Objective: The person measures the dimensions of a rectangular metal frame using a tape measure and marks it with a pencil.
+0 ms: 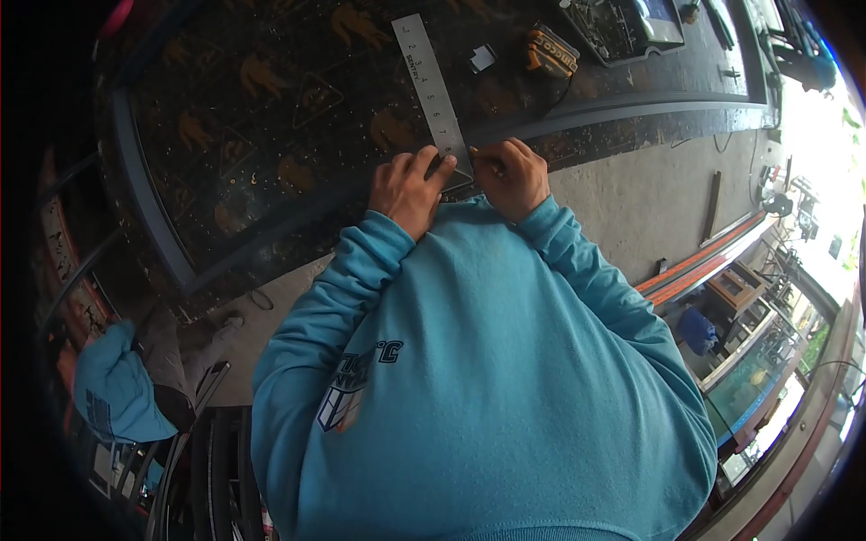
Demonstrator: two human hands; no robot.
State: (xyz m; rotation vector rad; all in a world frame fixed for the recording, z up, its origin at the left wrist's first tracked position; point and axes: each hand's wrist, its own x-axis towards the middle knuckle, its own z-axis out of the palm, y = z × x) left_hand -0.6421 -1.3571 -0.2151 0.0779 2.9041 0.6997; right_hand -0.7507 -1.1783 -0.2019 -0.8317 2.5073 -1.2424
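Note:
A flat steel square (pixel 426 83), marked with numbers and the word SENTRY, lies across the dark grey metal frame (pixel 622 115) at the table's near edge. My left hand (pixel 409 191) grips the square's near end, thumb and fingers pressed on it by the figure 8. Just right of the blade, my right hand (pixel 514 180) is closed in a pinch close to the frame. A small yellowish bit shows at its fingertips; what it belongs to is too small to make out.
On the dark table (pixel 271 126) are a yellow-and-black tape measure (pixel 552 51), a small whitish piece (pixel 483 59) and a tray of loose metal parts (pixel 622 32). A person in a blue shirt (pixel 122 388) is at the lower left. Orange rails (pixel 699 261) lie to the right.

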